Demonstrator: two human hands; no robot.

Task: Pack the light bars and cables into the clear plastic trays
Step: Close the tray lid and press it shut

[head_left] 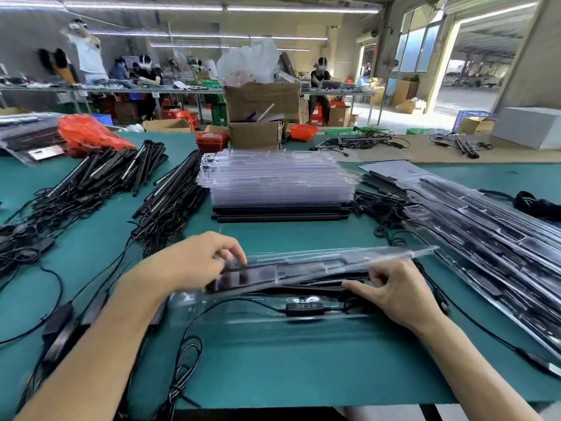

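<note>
Head view, setting: a person works at a green counter in a busy workshop.
Left hand: the left hand rests on the left end of a clear tray lid, its fingers curled down and pressing on the plastic.
Right hand: the right hand grips the lid's near edge toward the right, fingers curled around the rim.
Tray: the lid stands tilted above the tray base, which lies near the counter's front edge, between the two hands.
Light bars: black light bars lie inside the tray under the raised lid.
Cable: a black cable with an inline remote runs across the tray's front part and coils off toward the front edge.
Empty trays: a stack of clear trays sits at mid-counter on flat black boxes.
Packed trays: filled trays lie along the right edge.
Loose stock: piles of bars and cables cover the left side.
</note>
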